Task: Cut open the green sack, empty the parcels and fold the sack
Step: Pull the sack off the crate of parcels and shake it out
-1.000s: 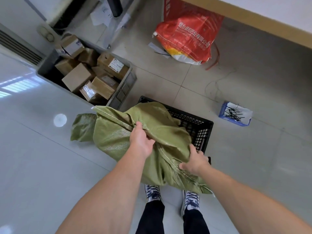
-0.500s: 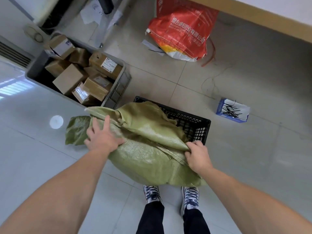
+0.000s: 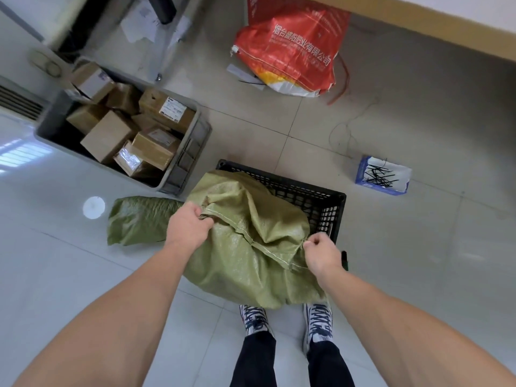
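A crumpled green woven sack (image 3: 245, 247) hangs in front of me, draped over the near side of a black plastic crate (image 3: 321, 196). My left hand (image 3: 188, 226) is closed on the sack's stitched hem at the left. My right hand (image 3: 321, 252) pinches the same hem at the right. A second green sack (image 3: 139, 219) lies flat on the floor to the left. Cardboard parcels (image 3: 111, 135) fill a grey bin (image 3: 190, 160) at the upper left. The crate's contents are hidden by the sack.
A red printed bag (image 3: 293, 51) slumps on the floor at the top, under a wooden table edge (image 3: 418, 20). A small blue box of black cable ties (image 3: 382, 174) sits to the right. My two shoes (image 3: 287, 319) stand on the tiled floor below the sack.
My left hand has gone from lying flat on the sack to gripping its hem. My right hand has shifted right along the hem. The sack is lifted and bunched higher.
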### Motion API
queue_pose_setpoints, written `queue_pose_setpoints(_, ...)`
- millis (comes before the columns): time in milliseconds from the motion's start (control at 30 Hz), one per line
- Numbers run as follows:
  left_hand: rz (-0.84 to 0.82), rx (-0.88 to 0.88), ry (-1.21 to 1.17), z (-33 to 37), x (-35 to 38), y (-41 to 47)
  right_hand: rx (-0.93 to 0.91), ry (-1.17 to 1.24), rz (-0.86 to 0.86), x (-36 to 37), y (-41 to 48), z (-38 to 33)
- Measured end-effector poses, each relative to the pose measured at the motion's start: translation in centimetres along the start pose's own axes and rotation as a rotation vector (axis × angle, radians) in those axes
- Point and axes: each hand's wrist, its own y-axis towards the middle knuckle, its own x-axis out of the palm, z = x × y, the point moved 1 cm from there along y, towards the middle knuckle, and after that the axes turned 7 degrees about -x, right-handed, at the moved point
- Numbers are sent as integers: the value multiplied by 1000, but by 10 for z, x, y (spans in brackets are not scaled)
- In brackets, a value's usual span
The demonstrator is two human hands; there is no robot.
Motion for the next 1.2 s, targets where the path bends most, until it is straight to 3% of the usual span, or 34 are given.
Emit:
queue_pose_setpoints(100,-8,67,-125,17,1,-13,-117,-22,37,-3,-2,-8)
queue_pose_setpoints(200,-93,64,-210,27,-3,-24,-47,49,93,-15,-5,-12)
queue_pose_setpoints(267,-166,14,-263,28,-8,-30,32,-88,-6,-22,-9,-8)
queue_pose_setpoints(333,-215,17,-193,26,-12,-43,-9,-256,-138,-27,-17,-4)
queue_pose_setpoints(400,-192,95,-103,26,-14,-60,-74,-262,-154,-30,-30,-5)
queue_pose_setpoints(600,-67,128,-265,31,-38,-107,-168,17,-10,-63,-85,-15)
queue_pose_setpoints(767,46,69,-136,25,-81,-118,-168,18,151,-110,-111,-19)
queue_pose_setpoints(867,26,139,-152,36,-100,-138,-289,-5,198,-121,-133,-39)
queue_pose_setpoints(967,0,261,-79,54,-99,-160,-438,6,163,-116,-157,-69)
queue_pose_setpoints(1100,4,391,-23,84,-102,-188,-493,11,96,-114,-182,-102)
queue_pose_setpoints(1200,-19,329,-25,82,-107,-198,-475,29,90,-122,-189,-106)
